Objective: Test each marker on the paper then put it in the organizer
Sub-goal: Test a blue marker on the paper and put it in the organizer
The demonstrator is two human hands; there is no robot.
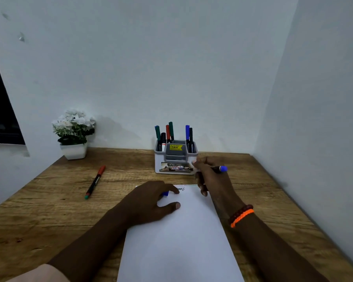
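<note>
Right hand point(207, 176) grips blue-ended marker point(220, 169) over far edge of paper point(183, 231), just before organizer point(175, 157); left hand point(149, 200) rests on paper, fingers curled round blue cap point(166, 193); scribbles point(181, 188) at paper's top; red marker point(95, 182) lies loose on wooden desk point(49, 200), well left; six markers point(171, 132) stand in organizer

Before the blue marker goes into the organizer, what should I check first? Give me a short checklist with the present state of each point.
1. Right hand holds the blue marker: ok.
2. Cap back on the marker: not ok; a blue piece, probably the cap, sits under the left hand.
3. Test scribble on the paper: ok, marks show at its far edge.
4. Free room in the organizer: cannot tell.
5. Red marker tested: cannot tell; it lies on the table, not in the organizer.
</note>
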